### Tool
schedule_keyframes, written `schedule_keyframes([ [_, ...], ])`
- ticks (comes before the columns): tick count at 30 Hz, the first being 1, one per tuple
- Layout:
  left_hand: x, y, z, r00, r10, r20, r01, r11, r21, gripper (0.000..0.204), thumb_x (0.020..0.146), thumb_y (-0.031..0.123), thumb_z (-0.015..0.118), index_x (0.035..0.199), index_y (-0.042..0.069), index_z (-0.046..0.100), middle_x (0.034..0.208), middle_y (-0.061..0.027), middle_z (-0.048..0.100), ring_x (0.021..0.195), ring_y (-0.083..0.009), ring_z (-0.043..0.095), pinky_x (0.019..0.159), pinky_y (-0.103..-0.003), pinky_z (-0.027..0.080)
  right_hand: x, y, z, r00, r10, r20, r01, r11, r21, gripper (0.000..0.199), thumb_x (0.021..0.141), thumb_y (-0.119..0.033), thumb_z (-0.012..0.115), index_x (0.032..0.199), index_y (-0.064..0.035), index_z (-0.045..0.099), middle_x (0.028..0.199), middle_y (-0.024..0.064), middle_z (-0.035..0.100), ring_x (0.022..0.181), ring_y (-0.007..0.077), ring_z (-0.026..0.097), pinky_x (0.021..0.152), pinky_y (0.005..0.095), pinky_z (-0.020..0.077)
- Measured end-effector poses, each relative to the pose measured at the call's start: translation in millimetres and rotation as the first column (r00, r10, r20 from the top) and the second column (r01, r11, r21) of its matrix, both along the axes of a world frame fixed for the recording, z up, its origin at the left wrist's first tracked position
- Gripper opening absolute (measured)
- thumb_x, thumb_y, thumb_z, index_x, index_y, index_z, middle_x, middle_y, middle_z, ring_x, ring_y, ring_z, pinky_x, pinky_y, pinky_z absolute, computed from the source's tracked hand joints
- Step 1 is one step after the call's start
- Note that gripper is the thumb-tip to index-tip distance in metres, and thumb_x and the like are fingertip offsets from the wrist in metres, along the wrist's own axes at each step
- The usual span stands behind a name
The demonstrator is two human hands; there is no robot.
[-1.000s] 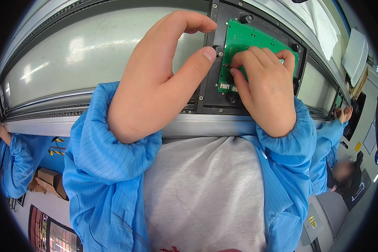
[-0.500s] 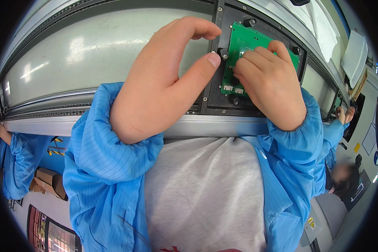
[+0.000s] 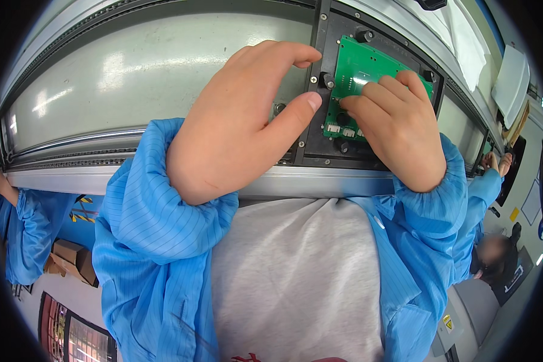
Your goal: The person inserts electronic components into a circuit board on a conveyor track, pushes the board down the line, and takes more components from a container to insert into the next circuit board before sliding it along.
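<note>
A green circuit board (image 3: 357, 66) lies in a black fixture plate (image 3: 312, 136), with several black knobs around its edge. White connectors (image 3: 333, 128) line its near edge. My right hand (image 3: 398, 123) is over the near part of the board, its fingers curled and fingertips down at the surface. Whatever those fingertips pinch is hidden beneath them. To the left, my left hand (image 3: 238, 123) hovers over the fixture's left edge with thumb and fingers apart and nothing between them. Its thumb tip is near a black knob (image 3: 326, 80).
The fixture spans a conveyor track with a metal front rail (image 3: 320, 181) and a pale surface (image 3: 133, 78) behind. Other people's hands are at the far left (image 3: 3, 184) and far right (image 3: 498, 163). A cardboard box (image 3: 75, 259) stands below left.
The fixture and board sit slightly farther right in view. Both my hands have shifted a little right and nearer, and more of the board's middle shows beside my right fingers.
</note>
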State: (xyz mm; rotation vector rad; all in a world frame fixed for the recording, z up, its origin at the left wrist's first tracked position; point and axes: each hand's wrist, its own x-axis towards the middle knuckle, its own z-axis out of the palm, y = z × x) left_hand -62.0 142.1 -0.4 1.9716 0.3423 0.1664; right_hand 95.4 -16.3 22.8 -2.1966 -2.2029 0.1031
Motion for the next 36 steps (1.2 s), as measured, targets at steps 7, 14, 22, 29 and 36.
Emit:
schedule_keyframes([
  [7,0,-2,0,1.0,0.008,0.005,-0.008,1.0,-0.002,0.04,0.087,0.013,0.054,0.127,0.005,0.052,0.122,-0.0094,0.058,0.112,-0.0239,0.054,0.097,-0.038,0.038,4,-19,-3,0.982,-0.035,-0.188,0.044,0.998,0.042,0.025,0.077,-0.004,0.064,0.102,-0.007,0.066,0.077,0.0033,0.05,0.07,0.0197,0.045,0.08,0.0326,0.0376],
  [14,2,-4,-3,1.0,0.016,-0.013,-0.016,1.0,0.016,0.041,0.087,0.012,0.055,0.127,0.005,0.052,0.121,-0.0094,0.059,0.111,-0.0237,0.054,0.096,-0.038,0.038,10,-40,-12,0.981,-0.084,-0.177,0.084,0.996,-0.011,0.032,0.075,-0.007,0.066,0.107,-0.01,0.067,0.079,0.0015,0.048,0.075,0.0175,0.046,0.078,0.0301,0.0377],
  [22,3,-5,-5,0.987,-0.078,-0.143,0.084,0.996,0.033,0.04,0.087,0.009,0.055,0.127,0.005,0.052,0.118,-0.0103,0.06,0.106,-0.0223,0.055,0.094,-0.036,0.041,8,-54,-18,0.939,-0.263,-0.22,0.307,0.931,0.196,0.036,0.071,-0.001,0.064,0.106,-0.0102,0.067,0.088,0.002,0.053,0.078,0.0188,0.047,0.079,0.0302,0.0376],
  [29,3,-7,-3,0.979,-0.043,-0.199,0.051,0.998,0.035,0.039,0.087,0.007,0.054,0.126,0.002,0.054,0.116,-0.0129,0.061,0.101,-0.0232,0.057,0.089,-0.033,0.044,2,-55,-22,0.91,-0.373,-0.184,0.414,0.847,0.332,0.039,0.069,0.003,0.061,0.105,-0.0092,0.066,0.102,0.0028,0.059,0.088,0.0209,0.053,0.083,0.0316,0.039],
  [36,7,0,-5,0.935,-0.225,-0.273,0.223,0.974,-0.041,0.045,0.09,0.008,0.053,0.134,-0.001,0.048,0.112,-0.0151,0.063,0.096,-0.0255,0.059,0.086,-0.032,0.046,2,-73,-19,0.843,-0.46,-0.277,0.531,0.793,0.298,0.043,0.069,-0.001,0.063,0.111,-0.0092,0.064,0.119,0.008,0.056,0.102,0.0264,0.053,0.089,0.0338,0.0396],
])
